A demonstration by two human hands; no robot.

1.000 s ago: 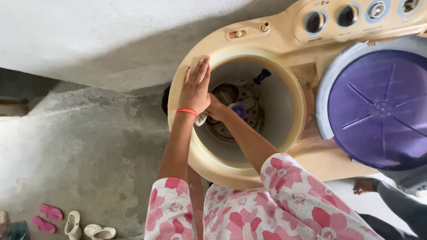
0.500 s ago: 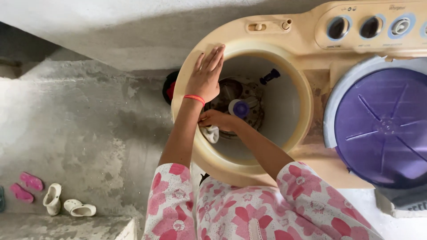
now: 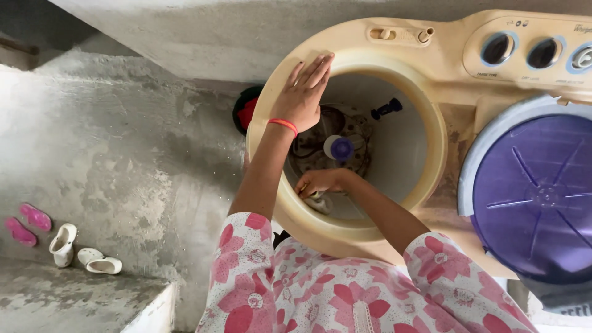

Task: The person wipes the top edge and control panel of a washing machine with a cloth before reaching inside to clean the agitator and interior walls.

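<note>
A person's left hand (image 3: 303,98) rests flat, fingers extended, on the cream plastic rim of a round washing-machine tub (image 3: 431,111) at ten o'clock. The right hand (image 3: 320,182), inside at seven o'clock, pinches a small pale cloth (image 3: 317,200) against the wall, apparently mid-wipe; continuing likely calls for working around the wall.

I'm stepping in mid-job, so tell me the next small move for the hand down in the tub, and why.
Probably wipe on along the inner wall. The right hand presses a pale cloth against the near side of the tub, while the left hand braces flat on the rim. Grime shows around the purple-capped agitator.
</note>
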